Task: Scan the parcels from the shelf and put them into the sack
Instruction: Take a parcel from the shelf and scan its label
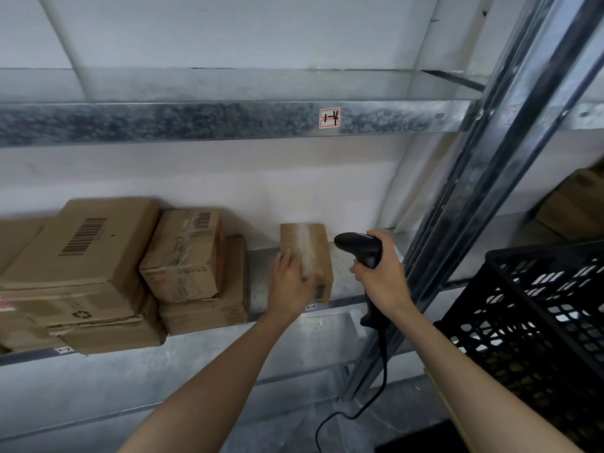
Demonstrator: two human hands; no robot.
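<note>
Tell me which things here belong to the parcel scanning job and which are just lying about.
Job: small taped parcel, held by the left hand; scanner, gripped by the right hand; stacked parcels on the shelf.
Lying about: black crate; handwritten shelf label; box in the next bay.

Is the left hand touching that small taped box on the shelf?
Touching. The head view shows the left hand gripping the small taped box by its left side, no gap between them.
</note>
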